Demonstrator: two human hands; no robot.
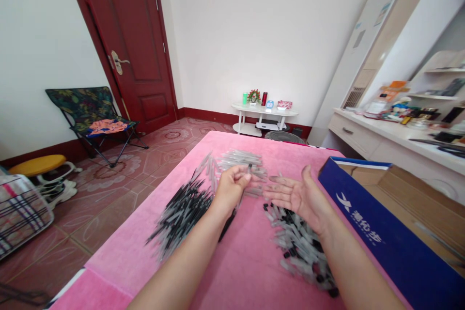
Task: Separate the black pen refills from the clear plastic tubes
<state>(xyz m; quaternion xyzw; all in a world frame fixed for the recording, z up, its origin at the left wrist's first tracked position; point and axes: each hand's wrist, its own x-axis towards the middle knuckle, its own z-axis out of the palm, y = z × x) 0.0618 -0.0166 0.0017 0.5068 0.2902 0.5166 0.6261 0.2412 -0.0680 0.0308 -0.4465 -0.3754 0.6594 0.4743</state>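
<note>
My left hand [232, 186] is closed, thumb pressed to the fingers, around a slim pen [250, 167] whose dark end sticks up past the thumb. Part of the pen is hidden by the fingers. My right hand [296, 196] is open with its palm turned up and dark smudges on the fingers; it touches no pen. Below it lies a heap of clear pen caps with black ends [303, 247]. Beside my left forearm spreads a pile of thin black pen refills [185, 213]. Behind my hands are clear pen barrels [238, 157], slightly blurred.
A pink cloth [236, 271] covers the table. An open blue shoebox [366, 218] stands at its right edge. Beyond it is a white dresser [363, 131] with bottles on top. A folding chair [98, 111] and a yellow stool [38, 163] are at the left.
</note>
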